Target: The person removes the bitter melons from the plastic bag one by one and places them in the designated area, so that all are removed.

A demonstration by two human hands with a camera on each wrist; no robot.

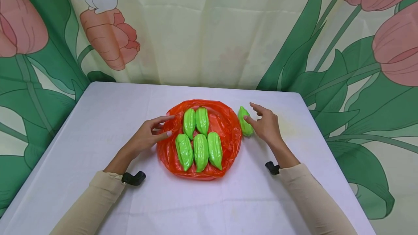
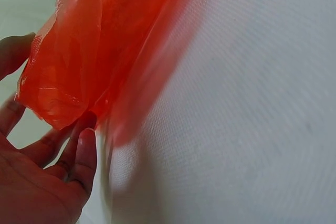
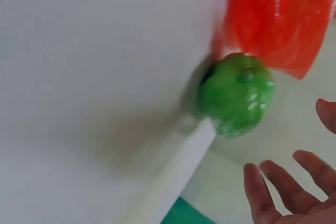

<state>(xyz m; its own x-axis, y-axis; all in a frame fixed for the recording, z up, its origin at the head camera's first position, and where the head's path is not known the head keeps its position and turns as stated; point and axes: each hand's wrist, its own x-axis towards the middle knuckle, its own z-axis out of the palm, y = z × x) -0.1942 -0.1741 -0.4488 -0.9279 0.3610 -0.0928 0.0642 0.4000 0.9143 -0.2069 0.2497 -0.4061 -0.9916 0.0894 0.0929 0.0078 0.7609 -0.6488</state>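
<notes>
A red plastic bag (image 1: pixel 230 151) sits on the table with its mouth spread wide. Several shiny green ridged gourds (image 1: pixel 200 152) lie inside it in two rows. My left hand (image 1: pixel 148 133) is at the bag's left rim, fingers spread and loosely bent; in the left wrist view its fingertips touch the red plastic (image 2: pixel 68 72). Just outside the right rim is another green gourd (image 1: pixel 245 122), also seen end-on in the right wrist view (image 3: pixel 239 95). Beside it my right hand (image 1: pixel 266 124) has its fingers apart, its thumb near the gourd, and grips nothing.
A white cloth covers the table (image 1: pixel 81 148), whose far edge runs along a curtain (image 1: pixel 202 46) printed with tulips, leaves and a rabbit on a carrot. Black straps with small cameras (image 1: pixel 134 178) sit on both wrists.
</notes>
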